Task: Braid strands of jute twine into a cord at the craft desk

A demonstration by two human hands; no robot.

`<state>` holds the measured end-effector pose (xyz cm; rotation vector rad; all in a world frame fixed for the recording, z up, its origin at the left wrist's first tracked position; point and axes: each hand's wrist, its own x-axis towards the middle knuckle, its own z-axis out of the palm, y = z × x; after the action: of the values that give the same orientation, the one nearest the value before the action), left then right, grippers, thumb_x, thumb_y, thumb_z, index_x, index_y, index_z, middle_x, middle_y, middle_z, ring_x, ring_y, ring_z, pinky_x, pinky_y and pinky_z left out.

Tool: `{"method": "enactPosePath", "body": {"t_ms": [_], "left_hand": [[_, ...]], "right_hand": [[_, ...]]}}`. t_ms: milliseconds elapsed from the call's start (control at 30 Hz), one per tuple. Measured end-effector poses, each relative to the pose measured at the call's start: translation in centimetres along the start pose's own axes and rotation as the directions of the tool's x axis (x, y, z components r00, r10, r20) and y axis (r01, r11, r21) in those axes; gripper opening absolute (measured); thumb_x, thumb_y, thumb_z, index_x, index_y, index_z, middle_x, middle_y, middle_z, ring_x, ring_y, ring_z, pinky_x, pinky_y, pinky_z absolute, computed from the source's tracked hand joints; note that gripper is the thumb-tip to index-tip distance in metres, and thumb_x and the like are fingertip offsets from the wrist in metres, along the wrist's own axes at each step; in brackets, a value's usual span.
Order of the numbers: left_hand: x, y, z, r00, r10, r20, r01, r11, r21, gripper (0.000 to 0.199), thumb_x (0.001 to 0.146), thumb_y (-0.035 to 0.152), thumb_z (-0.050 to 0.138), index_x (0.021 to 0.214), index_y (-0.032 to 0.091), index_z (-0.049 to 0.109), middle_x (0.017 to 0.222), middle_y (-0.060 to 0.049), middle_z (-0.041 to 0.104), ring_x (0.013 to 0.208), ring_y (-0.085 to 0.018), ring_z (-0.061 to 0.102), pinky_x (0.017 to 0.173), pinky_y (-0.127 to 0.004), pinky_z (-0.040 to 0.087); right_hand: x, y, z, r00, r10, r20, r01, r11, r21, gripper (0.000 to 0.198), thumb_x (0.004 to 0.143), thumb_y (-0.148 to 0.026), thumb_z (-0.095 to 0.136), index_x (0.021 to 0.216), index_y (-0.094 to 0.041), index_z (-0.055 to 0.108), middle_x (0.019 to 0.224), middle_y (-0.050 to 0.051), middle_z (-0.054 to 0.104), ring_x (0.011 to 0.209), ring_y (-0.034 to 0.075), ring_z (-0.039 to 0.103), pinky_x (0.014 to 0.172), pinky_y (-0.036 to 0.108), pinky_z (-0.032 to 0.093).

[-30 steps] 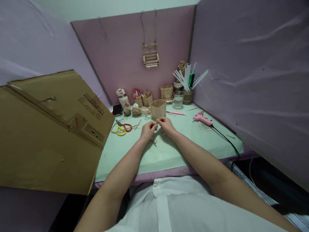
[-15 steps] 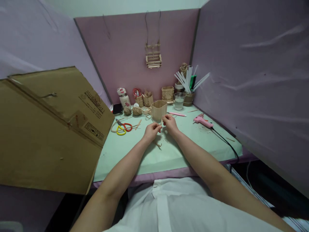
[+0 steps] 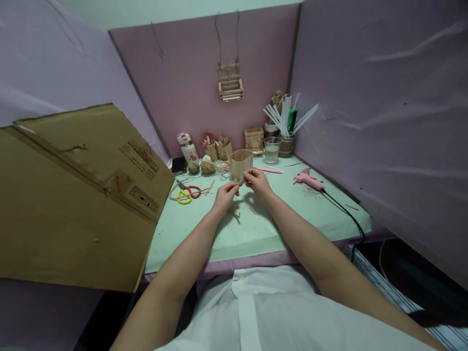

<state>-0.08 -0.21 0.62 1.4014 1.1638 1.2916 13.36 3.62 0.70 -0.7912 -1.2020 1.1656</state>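
Left hand (image 3: 225,196): fingers pinched, apparently on a brown strip (image 3: 235,214) trailing near | right hand (image 3: 259,185): fingertips closed, hold unclear | strip: near side of wooden box (image 3: 237,169) | change: right fingertips now apart from left; handling seems ongoing

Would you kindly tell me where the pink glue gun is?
In the head view, the pink glue gun lies at the right of the table, between the right hand and the right partition.
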Motion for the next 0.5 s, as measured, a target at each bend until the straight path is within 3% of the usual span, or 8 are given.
{"method": "enactPosePath", "body": {"t_ms": [133, 300, 400, 500], "left_hand": [[0.1, 0.0, -0.2, 1.0, 0.025, -0.004, -0.024, 0.999, 0.029, 0.026, 0.071, 0.041, 0.062, 0.075, 0.016, 0.069, 0.053, 0.001, 0.052, 0.053, -0.01, 0.042, 0.053, -0.023, 0.033], [0.4, -0.4, -0.3, 0.996, 0.066, -0.056, -0.065, 0.998, 0.021, 0.02, 0.068, 0.036, 0.065, 0.072, 0.016, 0.066, 0.057, 0.002, 0.053, 0.054, -0.009, 0.041, 0.054, -0.022, 0.031], [0.6, -0.7, -0.4, 0.993, 0.095, -0.074, -0.094, 0.995, 0.014, 0.019, 0.068, 0.033, 0.064, 0.074, 0.015, 0.066, 0.062, 0.002, 0.056, 0.057, -0.009, 0.043, 0.057, -0.022, 0.034], [0.8, -1.1, -0.5, 0.989, 0.139, -0.056, -0.138, 0.99, 0.03, 0.021, 0.07, 0.034, 0.062, 0.077, 0.015, 0.066, 0.058, 0.003, 0.053, 0.055, -0.009, 0.042, 0.056, -0.022, 0.034]], "right_hand": [[-0.1, 0.0, 0.0, 1.0, -0.005, 0.017, 0.005, 0.999, 0.037, 0.028, 0.065, -0.043, 0.066, 0.067, -0.02, 0.049, 0.054, -0.005, 0.047, 0.048, 0.007, 0.04, 0.048, 0.022, 0.031], [-0.2, -0.1, 0.4, 0.995, 0.005, 0.1, -0.009, 0.999, 0.043, 0.033, 0.063, -0.048, 0.068, 0.067, -0.02, 0.051, 0.054, -0.004, 0.048, 0.048, 0.007, 0.04, 0.046, 0.021, 0.03], [-0.3, -0.2, 0.5, 0.988, 0.087, 0.131, -0.098, 0.992, 0.078, 0.042, 0.062, -0.058, 0.067, 0.066, -0.019, 0.051, 0.059, -0.003, 0.052, 0.05, 0.007, 0.043, 0.048, 0.021, 0.033], [-0.3, -0.3, 0.4, 0.978, 0.191, 0.087, -0.2, 0.975, 0.097, 0.047, 0.063, -0.063, 0.063, 0.067, -0.018, 0.052, 0.06, -0.001, 0.053, 0.051, 0.007, 0.043, 0.047, 0.02, 0.033]]}}
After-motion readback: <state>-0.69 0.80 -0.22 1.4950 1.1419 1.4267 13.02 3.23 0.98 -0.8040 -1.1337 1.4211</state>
